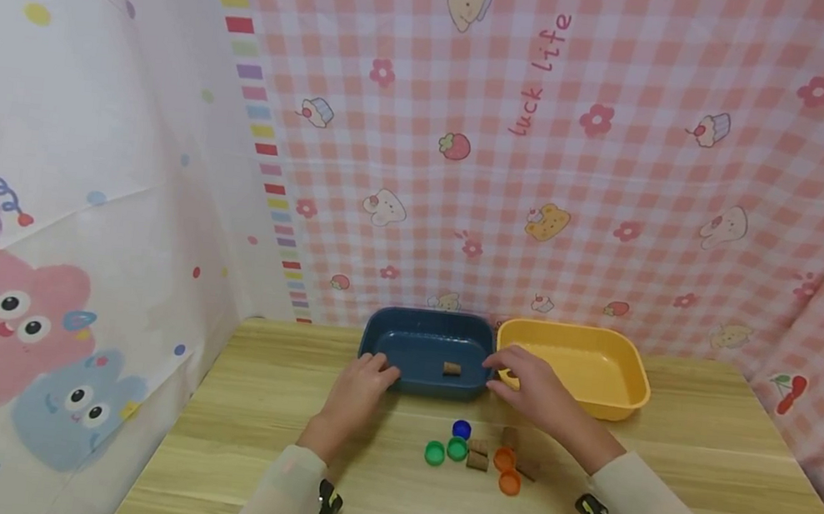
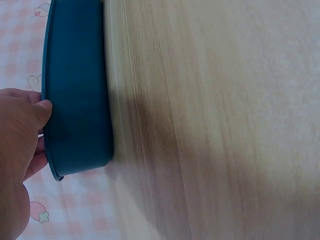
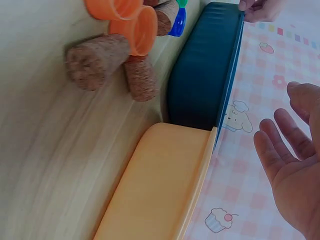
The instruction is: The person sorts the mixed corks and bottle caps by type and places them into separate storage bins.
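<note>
My left hand grips the left front rim of the dark blue tray, thumb on the near side and fingers beyond it, as the left wrist view shows on the tray. One cork lies on its side in that tray. Over the place where the two trays meet hangs my right hand, its fingers apart and slightly bent. In the right wrist view this hand holds nothing. Something small and brown shows under its fingers in the head view; I cannot tell what.
The yellow tray stands right of the blue one. In front of them on the wooden table lie a blue cap, two green caps, two orange caps and several corks. A checked cloth hangs behind.
</note>
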### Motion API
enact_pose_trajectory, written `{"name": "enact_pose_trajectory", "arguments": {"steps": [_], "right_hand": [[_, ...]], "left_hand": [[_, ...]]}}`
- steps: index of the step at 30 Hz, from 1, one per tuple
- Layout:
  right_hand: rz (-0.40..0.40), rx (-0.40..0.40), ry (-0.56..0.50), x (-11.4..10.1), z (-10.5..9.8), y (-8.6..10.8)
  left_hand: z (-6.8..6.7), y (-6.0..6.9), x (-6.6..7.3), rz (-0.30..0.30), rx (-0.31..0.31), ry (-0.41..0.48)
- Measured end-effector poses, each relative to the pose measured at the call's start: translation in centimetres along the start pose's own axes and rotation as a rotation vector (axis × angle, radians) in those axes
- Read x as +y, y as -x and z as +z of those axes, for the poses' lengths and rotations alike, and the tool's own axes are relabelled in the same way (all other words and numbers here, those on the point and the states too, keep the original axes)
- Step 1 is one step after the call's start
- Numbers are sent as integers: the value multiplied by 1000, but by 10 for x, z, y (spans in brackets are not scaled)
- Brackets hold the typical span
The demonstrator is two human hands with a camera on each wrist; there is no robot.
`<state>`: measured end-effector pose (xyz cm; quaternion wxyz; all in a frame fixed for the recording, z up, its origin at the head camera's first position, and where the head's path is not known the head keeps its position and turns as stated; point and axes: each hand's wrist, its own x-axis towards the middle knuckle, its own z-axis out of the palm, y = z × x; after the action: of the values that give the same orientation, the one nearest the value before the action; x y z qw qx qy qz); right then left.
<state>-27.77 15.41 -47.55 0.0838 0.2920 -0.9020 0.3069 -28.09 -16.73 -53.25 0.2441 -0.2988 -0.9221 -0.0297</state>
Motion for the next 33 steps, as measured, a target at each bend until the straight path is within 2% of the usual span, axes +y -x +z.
{"name": "enact_pose_trajectory", "arguments": {"steps": [15,21,27,33], "right_hand": [[-44,52,9,12,5,39],[24,23,23,12,4,55],[-20,36,22,17,5,72],[13,-31,-10,23,6,89]], "left_hand": [[-4,0,3,-10,-4,11],[-4,0,3,-15,-4,3],[-4,0,3,-10,-11,1],[-5,0,3,-10,-1,2]]}}
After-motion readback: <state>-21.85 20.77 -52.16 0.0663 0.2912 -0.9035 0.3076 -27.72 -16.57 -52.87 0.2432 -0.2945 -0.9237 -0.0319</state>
